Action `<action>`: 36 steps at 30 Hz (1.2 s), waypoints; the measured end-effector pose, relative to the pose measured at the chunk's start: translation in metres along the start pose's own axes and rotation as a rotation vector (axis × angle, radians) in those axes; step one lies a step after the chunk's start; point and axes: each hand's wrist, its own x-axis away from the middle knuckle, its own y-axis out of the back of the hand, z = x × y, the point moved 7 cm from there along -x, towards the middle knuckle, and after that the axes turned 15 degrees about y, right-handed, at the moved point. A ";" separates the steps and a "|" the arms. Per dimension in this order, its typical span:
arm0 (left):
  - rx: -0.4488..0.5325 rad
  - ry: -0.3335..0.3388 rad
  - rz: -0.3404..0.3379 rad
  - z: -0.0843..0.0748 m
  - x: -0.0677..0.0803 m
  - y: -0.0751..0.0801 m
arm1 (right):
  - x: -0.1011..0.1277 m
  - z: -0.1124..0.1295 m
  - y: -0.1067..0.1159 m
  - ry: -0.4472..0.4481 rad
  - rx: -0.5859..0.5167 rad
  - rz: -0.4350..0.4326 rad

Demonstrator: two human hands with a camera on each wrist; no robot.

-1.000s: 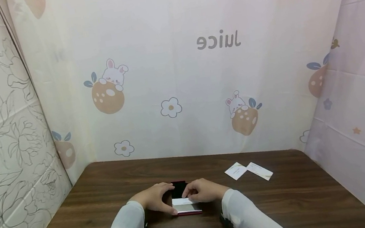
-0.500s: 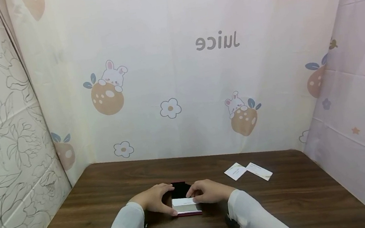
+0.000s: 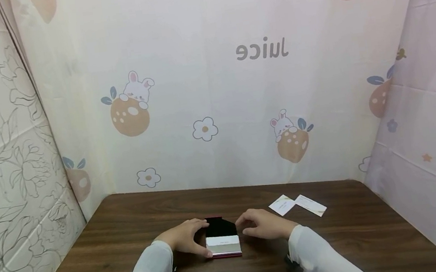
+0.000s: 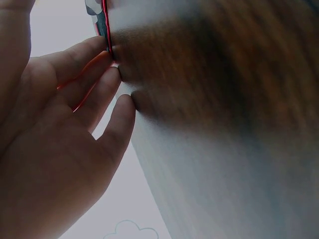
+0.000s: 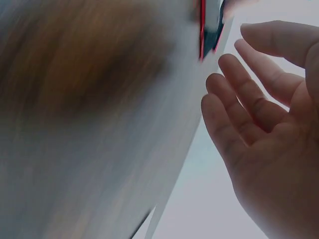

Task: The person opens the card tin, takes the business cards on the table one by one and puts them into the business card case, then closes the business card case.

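Observation:
A red card case [image 3: 224, 246] lies open on the brown table [image 3: 112, 242]. Its black lid [image 3: 220, 227] stands up at the back and a white card shows inside. My left hand [image 3: 198, 238] holds the case's left end, thumb at the front corner and fingers by the lid. In the left wrist view its fingertips [image 4: 115, 74] touch the red edge of the case [image 4: 105, 27]. My right hand [image 3: 244, 226] hovers just right of the case, fingers loosely curled and holding nothing. In the right wrist view the right hand [image 5: 249, 99] is spread, apart from the case's red edge [image 5: 202, 30].
Two loose white cards [image 3: 281, 204] [image 3: 310, 204] lie on the table at the back right. Printed fabric walls [image 3: 211, 86] close in the table at the back and on both sides.
My right hand has let go of the card in the case and drawn back to the right. The black lid now shows fully. The left hand has kept its hold.

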 end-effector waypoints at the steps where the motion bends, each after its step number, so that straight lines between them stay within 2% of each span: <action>1: -0.001 0.003 0.002 0.000 0.000 0.000 | 0.005 -0.003 0.004 -0.014 0.002 -0.016; 6: -0.017 0.017 0.008 -0.001 0.001 0.000 | 0.033 -0.021 0.023 -0.071 -0.016 -0.092; 11: -0.019 0.008 -0.002 -0.002 0.001 0.001 | 0.064 -0.039 0.045 -0.105 0.025 -0.181; 16: -0.017 0.005 -0.003 -0.001 0.000 0.001 | 0.096 -0.058 0.067 -0.204 0.064 -0.251; 22: -0.018 0.010 0.003 -0.001 0.000 0.001 | 0.126 -0.081 0.086 -0.295 0.141 -0.255; 27: -0.020 0.013 0.012 0.000 0.001 0.000 | 0.144 -0.100 0.094 -0.379 0.149 -0.267; 33: -0.017 0.012 0.010 0.000 0.001 -0.001 | 0.152 -0.116 0.099 -0.451 0.197 -0.264; 36: -0.015 0.022 0.012 0.002 -0.001 -0.001 | 0.152 -0.120 0.100 -0.526 0.211 -0.225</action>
